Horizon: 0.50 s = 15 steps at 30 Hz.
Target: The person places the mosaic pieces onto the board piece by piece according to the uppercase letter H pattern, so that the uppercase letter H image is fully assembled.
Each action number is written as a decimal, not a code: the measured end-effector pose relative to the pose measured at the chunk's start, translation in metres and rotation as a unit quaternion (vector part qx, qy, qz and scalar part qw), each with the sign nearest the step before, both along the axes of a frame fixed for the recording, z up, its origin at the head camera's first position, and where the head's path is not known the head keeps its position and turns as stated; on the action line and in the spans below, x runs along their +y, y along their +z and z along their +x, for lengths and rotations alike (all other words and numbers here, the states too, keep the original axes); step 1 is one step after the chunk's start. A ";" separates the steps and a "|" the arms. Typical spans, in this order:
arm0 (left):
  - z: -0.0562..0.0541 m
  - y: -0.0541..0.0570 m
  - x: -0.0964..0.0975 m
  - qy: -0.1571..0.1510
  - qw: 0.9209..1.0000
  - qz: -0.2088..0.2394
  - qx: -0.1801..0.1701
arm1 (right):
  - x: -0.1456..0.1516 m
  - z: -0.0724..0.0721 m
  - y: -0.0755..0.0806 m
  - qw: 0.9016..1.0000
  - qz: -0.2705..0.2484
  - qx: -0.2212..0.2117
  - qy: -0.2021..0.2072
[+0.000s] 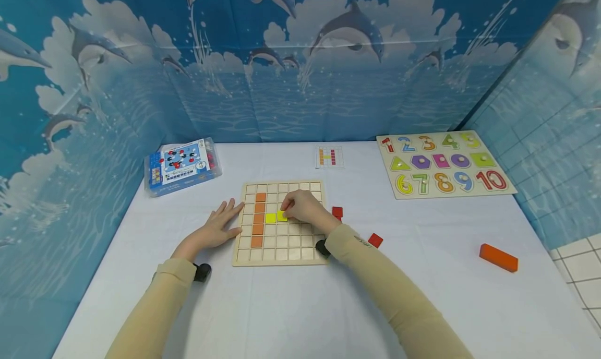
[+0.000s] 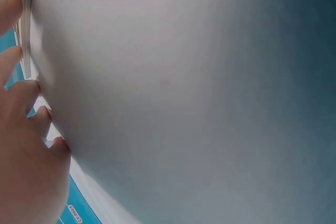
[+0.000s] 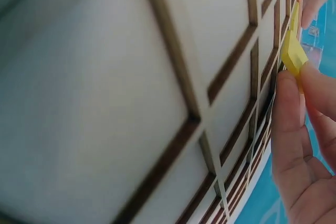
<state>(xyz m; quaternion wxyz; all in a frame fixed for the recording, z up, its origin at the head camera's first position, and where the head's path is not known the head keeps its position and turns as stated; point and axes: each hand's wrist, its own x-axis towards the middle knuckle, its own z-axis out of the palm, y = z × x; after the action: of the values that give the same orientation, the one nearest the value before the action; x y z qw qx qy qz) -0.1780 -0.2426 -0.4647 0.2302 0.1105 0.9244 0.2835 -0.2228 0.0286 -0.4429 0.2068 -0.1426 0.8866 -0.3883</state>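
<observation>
A wooden grid board (image 1: pixel 287 254) lies on the white table. Several orange square tiles (image 1: pixel 256 241) form a column in its left part, and one yellow tile (image 1: pixel 271 218) sits right of that column. Thumb and fingers of my right hand (image 1: pixel 305 207) pinch a second yellow tile (image 1: pixel 281 216) beside the first. The right wrist view shows this pinched tile (image 3: pixel 294 53) tilted at the grid, close over its ridges. My left hand (image 1: pixel 216 230) rests with spread fingers against the board's left edge; the left wrist view shows its fingertips at that edge.
Red tiles (image 1: pixel 337 212) lie right of the board, with another red tile (image 1: pixel 375 240) near my right sleeve. A pattern card (image 1: pixel 330 157) is behind the board. A boxed set (image 1: pixel 180 166) stands back left, a number puzzle (image 1: pixel 443 165) back right, an orange block (image 1: pixel 499 258) far right.
</observation>
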 end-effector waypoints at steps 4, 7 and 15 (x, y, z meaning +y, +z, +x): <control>-0.001 0.000 0.000 0.000 1.000 -0.001 0.000 | -0.002 0.000 -0.001 1.000 0.020 0.018 0.008; -0.002 0.001 -0.001 -0.002 1.000 0.002 0.001 | -0.004 0.001 0.000 0.999 0.040 0.030 0.013; -0.002 0.002 -0.001 -0.002 1.000 0.002 -0.005 | -0.010 0.004 0.004 0.997 0.066 0.034 0.020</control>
<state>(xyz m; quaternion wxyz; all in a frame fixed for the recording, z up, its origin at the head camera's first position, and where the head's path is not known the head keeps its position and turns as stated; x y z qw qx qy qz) -0.1799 -0.2437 -0.4630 0.2349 0.1115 0.9224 0.2855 -0.2188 0.0189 -0.4387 0.1937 -0.1590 0.9139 -0.3194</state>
